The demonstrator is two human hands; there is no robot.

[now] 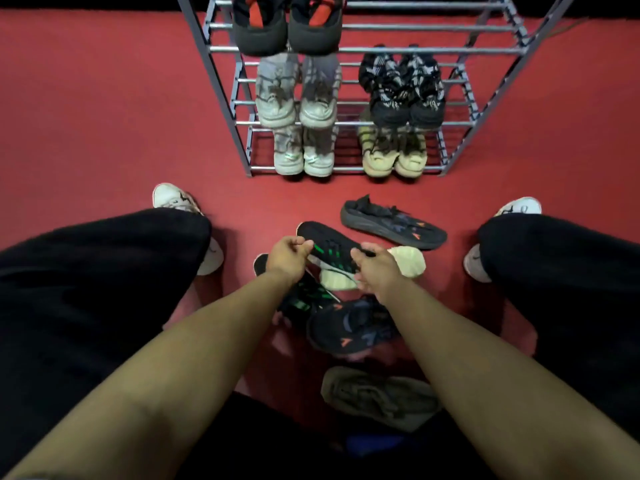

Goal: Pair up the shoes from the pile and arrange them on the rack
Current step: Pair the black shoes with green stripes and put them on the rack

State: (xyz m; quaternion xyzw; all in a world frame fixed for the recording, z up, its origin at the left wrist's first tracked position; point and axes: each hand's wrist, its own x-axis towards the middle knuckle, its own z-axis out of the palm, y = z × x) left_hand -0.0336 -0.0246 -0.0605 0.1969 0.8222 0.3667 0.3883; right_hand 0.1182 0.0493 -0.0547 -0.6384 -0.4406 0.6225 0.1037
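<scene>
A black shoe with green stripes [332, 252] is being clamped by the left hand [287, 256] and right hand [375, 268]; its mate [304, 299], lying underneath, is best being gathered before racking.

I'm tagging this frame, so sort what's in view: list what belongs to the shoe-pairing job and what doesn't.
Job:
- green-striped black shoe, held by left hand and right hand
- its mate on the floor
- two orange-accented black shoes
- olive shoe
- rack, with five pairs on it

Not job:
- white sneakers the person wears
- red floor
</scene>
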